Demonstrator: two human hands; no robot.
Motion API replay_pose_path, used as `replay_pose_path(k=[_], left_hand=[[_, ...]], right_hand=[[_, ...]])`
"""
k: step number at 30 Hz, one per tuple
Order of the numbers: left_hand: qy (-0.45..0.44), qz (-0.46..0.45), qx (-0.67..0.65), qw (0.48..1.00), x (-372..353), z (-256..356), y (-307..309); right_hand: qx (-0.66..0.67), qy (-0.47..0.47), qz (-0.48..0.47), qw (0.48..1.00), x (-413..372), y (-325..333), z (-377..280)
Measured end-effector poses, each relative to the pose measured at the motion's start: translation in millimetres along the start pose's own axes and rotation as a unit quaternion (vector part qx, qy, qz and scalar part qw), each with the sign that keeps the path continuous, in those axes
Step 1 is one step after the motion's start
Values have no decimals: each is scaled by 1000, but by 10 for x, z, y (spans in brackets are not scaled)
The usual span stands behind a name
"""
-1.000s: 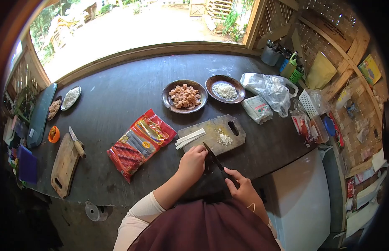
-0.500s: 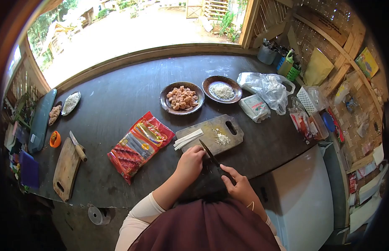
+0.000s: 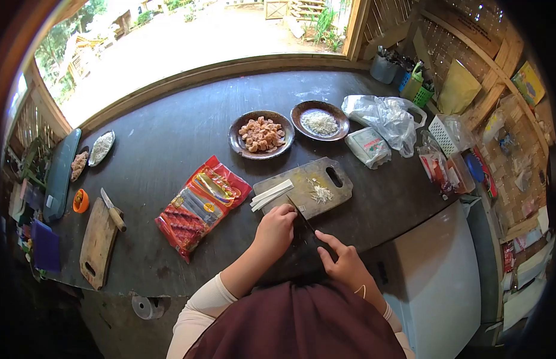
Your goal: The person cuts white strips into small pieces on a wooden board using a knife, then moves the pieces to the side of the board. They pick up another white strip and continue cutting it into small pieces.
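Note:
A wooden cutting board point(image 3: 305, 188) lies on the dark table with pale strips point(image 3: 272, 195) at its left and a small pile of thin shreds point(image 3: 321, 193) near its middle. My left hand point(image 3: 278, 225) is closed at the board's front edge, just below the strips; what its fingers press is too small to name. In my right hand point(image 3: 340, 256) is a dark-bladed knife point(image 3: 302, 216), its blade angled up and left toward my left fingertips. The knife's handle is mostly hidden by my right hand.
Behind the board stand a bowl of brown pieces point(image 3: 261, 136) and a bowl of white shreds point(image 3: 320, 122). Plastic bags point(image 3: 385, 122) lie at the right. A red sausage packet point(image 3: 203, 206), a second board point(image 3: 99, 245) and a small knife point(image 3: 113, 209) are on the left.
The knife blade has tilted and its tip sits slightly lower. The whole view has shifted a little. Both hands remain near the board's front edge.

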State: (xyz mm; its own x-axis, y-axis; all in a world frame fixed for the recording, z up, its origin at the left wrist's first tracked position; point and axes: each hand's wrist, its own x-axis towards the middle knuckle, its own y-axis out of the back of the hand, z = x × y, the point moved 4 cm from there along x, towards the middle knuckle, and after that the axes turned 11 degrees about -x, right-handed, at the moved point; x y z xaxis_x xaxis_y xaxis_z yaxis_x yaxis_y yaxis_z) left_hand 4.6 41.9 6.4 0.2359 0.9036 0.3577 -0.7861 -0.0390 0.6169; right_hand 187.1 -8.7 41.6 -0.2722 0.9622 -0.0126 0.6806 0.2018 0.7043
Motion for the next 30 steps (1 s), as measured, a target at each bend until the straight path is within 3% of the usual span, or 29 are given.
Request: replay_pose_path(k=[14, 16, 23, 25, 30], left_hand=[[16, 1, -23, 1000, 17, -8, 21], [11, 3, -21, 1000, 15, -8, 23], [24, 2, -20, 1000, 15, 11, 49], [20, 3, -16, 1000, 15, 12, 58], [38, -15, -15, 999, 20, 9, 63]], right_hand=[[55, 13, 15, 998, -54, 34, 96], [60, -36, -22, 997, 4, 24, 60], [38, -8, 7, 999, 28, -15, 77], [48, -52, -8, 997, -11, 15, 66], [41, -25, -19, 999, -46, 5, 98]])
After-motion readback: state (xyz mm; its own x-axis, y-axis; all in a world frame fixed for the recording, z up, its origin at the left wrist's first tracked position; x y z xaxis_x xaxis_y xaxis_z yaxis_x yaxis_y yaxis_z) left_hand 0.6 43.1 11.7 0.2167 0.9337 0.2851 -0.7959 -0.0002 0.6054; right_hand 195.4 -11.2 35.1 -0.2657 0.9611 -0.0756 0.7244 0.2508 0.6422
